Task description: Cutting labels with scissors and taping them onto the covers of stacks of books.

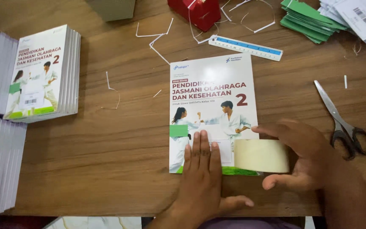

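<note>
left hand [201,169] flat, fingers together, pinning textbook [214,112] at centre of counter [119,140] | right hand [295,154] clamped on tape roll [261,155] at book's lower right corner | I judge book light, glossy, slippery, press flat; roll light, stiff, grip rim | wooden counter, paper strips [157,40], scissors [346,123], ruler [245,47], textbook stack [43,72] left
</note>
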